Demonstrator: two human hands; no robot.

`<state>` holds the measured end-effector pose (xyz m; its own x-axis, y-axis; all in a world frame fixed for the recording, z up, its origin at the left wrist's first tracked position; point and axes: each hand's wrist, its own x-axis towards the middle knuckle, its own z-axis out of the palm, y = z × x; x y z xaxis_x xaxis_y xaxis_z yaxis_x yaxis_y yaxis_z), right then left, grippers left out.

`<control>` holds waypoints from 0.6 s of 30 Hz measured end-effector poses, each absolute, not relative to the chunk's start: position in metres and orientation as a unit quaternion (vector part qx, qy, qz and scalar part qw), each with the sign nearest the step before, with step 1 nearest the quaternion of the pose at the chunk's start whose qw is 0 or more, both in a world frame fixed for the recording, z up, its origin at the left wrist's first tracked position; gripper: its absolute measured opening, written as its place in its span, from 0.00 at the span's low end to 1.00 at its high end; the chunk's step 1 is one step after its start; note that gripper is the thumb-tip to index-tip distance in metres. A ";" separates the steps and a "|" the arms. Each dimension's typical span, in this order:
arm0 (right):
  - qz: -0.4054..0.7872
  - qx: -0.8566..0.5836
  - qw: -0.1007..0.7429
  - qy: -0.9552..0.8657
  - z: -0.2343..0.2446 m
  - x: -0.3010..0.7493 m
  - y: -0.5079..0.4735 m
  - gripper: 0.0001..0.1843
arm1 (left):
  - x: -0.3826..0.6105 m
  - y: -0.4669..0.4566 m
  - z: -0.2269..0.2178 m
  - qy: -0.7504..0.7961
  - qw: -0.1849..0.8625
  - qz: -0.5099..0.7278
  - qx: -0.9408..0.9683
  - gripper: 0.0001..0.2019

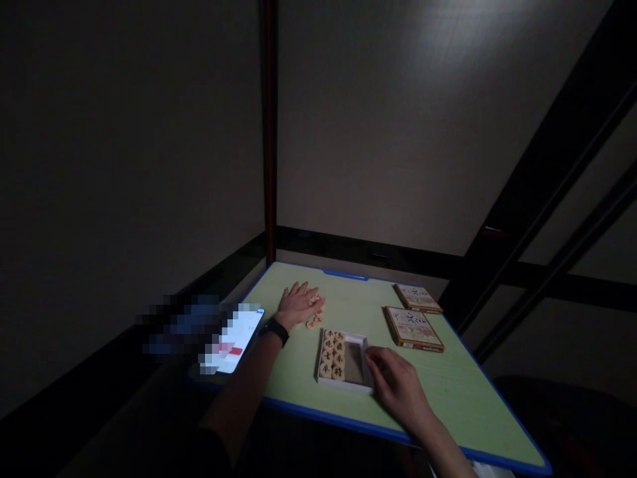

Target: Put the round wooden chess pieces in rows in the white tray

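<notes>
A small white box (354, 382) lies near the front edge of a green table (448, 392); its left half holds two rows of several pale wooden game pieces (332, 353). My right hand (395, 388) rests at the box's right edge, fingers curled against it. My left hand (298, 304), with a dark watch on the wrist, lies flat with fingers spread on the table, beside a few loose pieces (315, 312) at its right side.
Two flat brown-edged box lids or boards (413, 328) (418, 297) lie at the table's right. A lit phone (233, 342) sits at the left front corner. The table has a blue rim; dim walls and dark beams surround it.
</notes>
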<state>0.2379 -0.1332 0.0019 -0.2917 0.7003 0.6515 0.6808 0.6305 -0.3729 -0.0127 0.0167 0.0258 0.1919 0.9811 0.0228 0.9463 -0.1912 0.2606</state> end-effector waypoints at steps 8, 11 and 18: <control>0.043 -0.447 0.458 -0.767 0.018 0.234 -0.123 0.08 | -0.017 0.018 0.007 0.555 0.064 0.170 0.812 0.20; 0.077 -0.447 0.418 -0.787 0.037 0.229 -0.097 0.09 | -0.016 0.020 0.003 0.517 0.069 0.185 0.833 0.20; 0.114 -0.423 0.248 -0.864 0.048 0.197 0.002 0.17 | -0.016 0.016 0.007 0.516 0.105 0.174 0.832 0.22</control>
